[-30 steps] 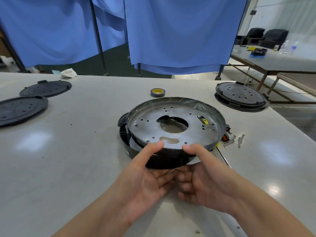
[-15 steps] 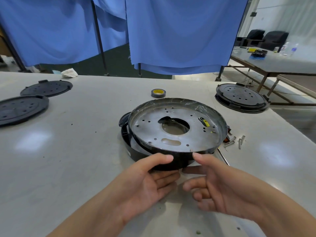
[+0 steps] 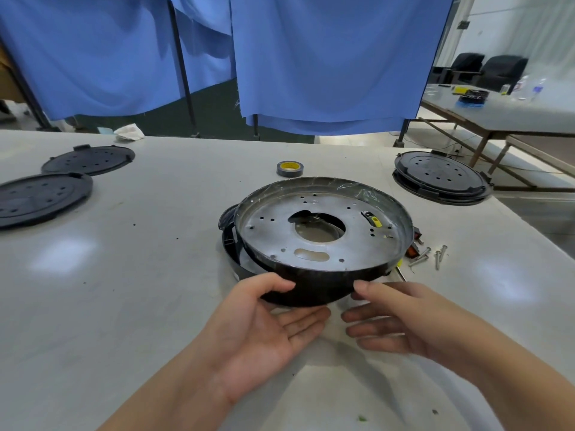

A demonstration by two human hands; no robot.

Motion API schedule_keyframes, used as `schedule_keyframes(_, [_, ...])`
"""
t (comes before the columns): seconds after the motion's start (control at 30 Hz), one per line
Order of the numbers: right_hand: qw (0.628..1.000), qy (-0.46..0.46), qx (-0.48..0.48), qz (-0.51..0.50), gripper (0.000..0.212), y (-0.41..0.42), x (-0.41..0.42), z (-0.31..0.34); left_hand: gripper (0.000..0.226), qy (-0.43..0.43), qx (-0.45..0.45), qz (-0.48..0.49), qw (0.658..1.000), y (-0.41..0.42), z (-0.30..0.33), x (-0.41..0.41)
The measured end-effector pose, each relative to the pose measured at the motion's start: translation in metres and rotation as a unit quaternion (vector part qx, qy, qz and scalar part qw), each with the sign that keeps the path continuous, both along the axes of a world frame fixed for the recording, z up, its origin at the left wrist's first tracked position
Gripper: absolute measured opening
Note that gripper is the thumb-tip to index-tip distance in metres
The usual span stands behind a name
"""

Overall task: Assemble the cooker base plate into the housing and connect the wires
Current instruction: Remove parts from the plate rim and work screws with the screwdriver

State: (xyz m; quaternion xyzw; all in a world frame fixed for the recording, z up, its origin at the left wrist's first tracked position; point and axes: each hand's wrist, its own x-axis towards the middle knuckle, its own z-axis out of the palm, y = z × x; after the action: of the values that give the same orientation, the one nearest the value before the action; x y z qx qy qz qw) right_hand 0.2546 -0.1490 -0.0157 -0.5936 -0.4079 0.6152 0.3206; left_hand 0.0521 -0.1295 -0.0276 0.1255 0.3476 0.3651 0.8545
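Note:
A round black housing with a silver metal plate inside lies tilted on a black base ring at the table's middle. The plate has a large centre hole, and a yellow-tipped wire end lies on its right side. My left hand is palm up at the housing's near edge, its thumb touching the black wall and its fingers straight below. My right hand mirrors it, thumb tip against the wall and fingers extended and apart from it.
Several loose screws and a red-orange part lie right of the housing. A tape roll sits behind it. Black round covers lie at the left, and a stack of them at the right.
Both hands have let go of the housing's near rim and drawn back toward me, fingers uncurling. The housing has settled lower onto the base ring.

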Motion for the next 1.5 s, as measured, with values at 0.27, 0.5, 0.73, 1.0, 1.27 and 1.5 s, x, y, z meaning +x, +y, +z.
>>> schedule_keyframes(0.27, [0.967,0.246,-0.047,-0.050,0.077,0.011,-0.007,-0.008,0.062,-0.061,-0.034,0.016,0.997,-0.002,0.000,-0.003])
schedule_keyframes(0.5, [0.951,0.291,-0.064,-0.088,0.072,0.015,-0.017,-0.004,0.060,-0.115,-0.051,0.021,0.992,-0.005,-0.001,-0.003])
schedule_keyframes(0.73, [0.960,0.263,-0.049,-0.088,0.058,0.016,-0.017,0.001,0.065,-0.152,-0.071,0.023,0.985,-0.001,-0.004,0.001])
schedule_keyframes(1.0, [0.998,0.050,-0.007,-0.044,0.075,-0.004,-0.002,0.009,0.064,-0.138,-0.055,0.006,0.989,0.004,-0.004,0.003])
schedule_keyframes(1.27, [0.911,-0.269,0.312,-0.021,0.046,-0.015,0.010,0.046,0.060,-0.098,-0.028,-0.002,0.995,0.006,-0.003,0.003])
schedule_keyframes(1.5, [0.753,-0.448,0.467,0.117,0.037,0.013,-0.010,0.051,0.054,-0.102,-0.008,-0.007,0.995,0.010,-0.005,0.005])
